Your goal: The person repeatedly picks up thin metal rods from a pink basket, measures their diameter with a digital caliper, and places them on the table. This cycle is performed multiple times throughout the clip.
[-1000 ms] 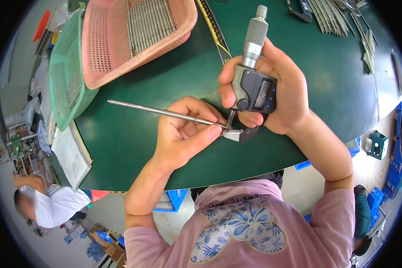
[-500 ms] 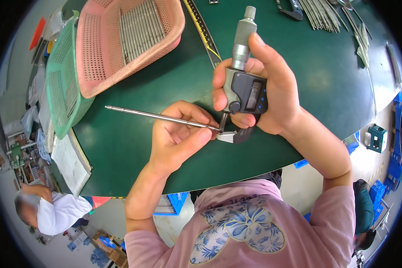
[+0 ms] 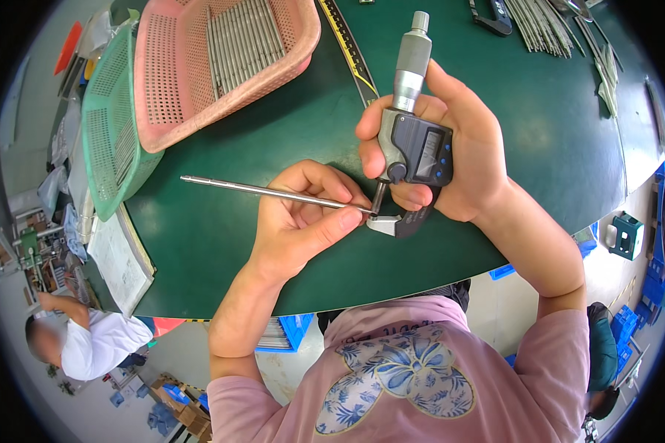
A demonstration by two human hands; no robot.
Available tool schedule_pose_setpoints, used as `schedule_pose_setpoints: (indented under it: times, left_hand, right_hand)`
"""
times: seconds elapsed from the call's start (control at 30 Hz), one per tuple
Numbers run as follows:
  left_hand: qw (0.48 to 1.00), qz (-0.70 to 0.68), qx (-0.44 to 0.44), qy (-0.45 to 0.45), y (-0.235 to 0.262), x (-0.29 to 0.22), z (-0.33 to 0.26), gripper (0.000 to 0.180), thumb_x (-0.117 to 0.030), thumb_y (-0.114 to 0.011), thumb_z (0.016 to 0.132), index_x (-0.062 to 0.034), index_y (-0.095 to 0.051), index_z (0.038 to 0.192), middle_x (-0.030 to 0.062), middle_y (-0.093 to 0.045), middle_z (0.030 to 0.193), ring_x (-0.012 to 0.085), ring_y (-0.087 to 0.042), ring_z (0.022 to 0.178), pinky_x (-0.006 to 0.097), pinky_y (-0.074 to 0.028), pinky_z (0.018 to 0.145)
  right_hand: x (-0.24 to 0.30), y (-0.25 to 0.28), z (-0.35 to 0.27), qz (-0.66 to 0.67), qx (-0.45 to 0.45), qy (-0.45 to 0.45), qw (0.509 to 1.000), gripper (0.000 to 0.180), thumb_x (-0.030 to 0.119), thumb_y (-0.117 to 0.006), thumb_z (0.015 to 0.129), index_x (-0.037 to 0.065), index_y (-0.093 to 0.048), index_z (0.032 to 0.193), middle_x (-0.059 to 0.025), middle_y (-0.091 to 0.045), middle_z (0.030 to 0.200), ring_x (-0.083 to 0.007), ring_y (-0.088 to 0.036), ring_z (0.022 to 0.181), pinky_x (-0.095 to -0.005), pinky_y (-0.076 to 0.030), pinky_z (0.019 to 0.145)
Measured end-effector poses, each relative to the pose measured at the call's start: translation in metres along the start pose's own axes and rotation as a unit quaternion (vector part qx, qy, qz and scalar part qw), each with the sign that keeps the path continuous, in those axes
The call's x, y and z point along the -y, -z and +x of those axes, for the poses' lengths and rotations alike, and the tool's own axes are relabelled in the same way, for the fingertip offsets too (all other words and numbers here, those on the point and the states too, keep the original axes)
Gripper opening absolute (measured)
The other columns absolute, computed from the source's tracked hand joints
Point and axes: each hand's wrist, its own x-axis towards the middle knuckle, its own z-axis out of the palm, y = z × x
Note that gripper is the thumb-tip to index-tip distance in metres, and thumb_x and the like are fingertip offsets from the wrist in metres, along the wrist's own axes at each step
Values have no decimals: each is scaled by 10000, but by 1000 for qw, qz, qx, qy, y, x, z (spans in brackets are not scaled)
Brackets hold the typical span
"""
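My left hand [image 3: 303, 221] pinches a thin, shiny metal rod [image 3: 251, 189] near its right end; the rest of it points out to the left above the table. In my right hand [image 3: 465, 140] is a digital micrometer [image 3: 414, 148], its thimble pointing away from me and its small display facing up. The rod's right end lies at the gap between the micrometer's spindle and anvil; whether the jaws touch it is too small to tell. My right thumb rests along the micrometer near its sleeve, with the fingers curled round the frame.
A pink basket [image 3: 162, 133] holding several metal rods [image 3: 245, 44] stands at the far left, beside a green basket [image 3: 100, 155]. A ruler [image 3: 347, 52] lies on the green table [image 3: 554, 170]. More rods [image 3: 539, 29] lie far right, near another dark measuring tool [image 3: 493, 18]. Papers [image 3: 122, 262] sit at the left edge.
Both hands, the rod and the micrometer appear slightly farther right, as do the table and baskets. The grip on each thing looks the same.
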Motion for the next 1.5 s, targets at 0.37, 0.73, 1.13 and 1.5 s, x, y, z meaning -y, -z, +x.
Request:
schedule_pose_setpoints:
  times: [0.37,0.73,1.13,1.5]
  left_hand:
    - [1000,12,22,1,0,1,0,200,51,-625,721,7,-486,858,115,-567,891,139,-572,813,244,-478,699]
    - [999,26,17,15,0,-1,-1,155,34,-613,737,3,-492,829,117,-575,868,130,-566,778,245,-474,685]
    - [1000,26,9,9,-1,-1,-1,143,45,-601,745,1,-492,825,126,-584,861,130,-572,767,236,-479,661]
    - [999,33,11,13,1,-1,-3,151,48,-606,740,2,-494,831,124,-587,859,124,-575,763,227,-476,654]
  right_hand:
    - [0,1,-1,-28,-6,-6,1000,666,602,-259,831,1,-546,810,-158,-568,643,-144,-423,356,-214,-348,321]
    - [1,1,0,-30,14,-8,999,654,566,-240,846,-15,-540,825,-134,-570,650,-127,-418,358,-207,-340,331]
    - [1,-1,-1,-17,-17,-8,1000,666,567,-220,851,-16,-542,831,-151,-562,651,-129,-411,349,-203,-343,314]
    - [-1,-2,0,-52,-22,-4,998,659,604,-278,827,6,-552,791,-148,-571,634,-135,-420,354,-213,-345,317]
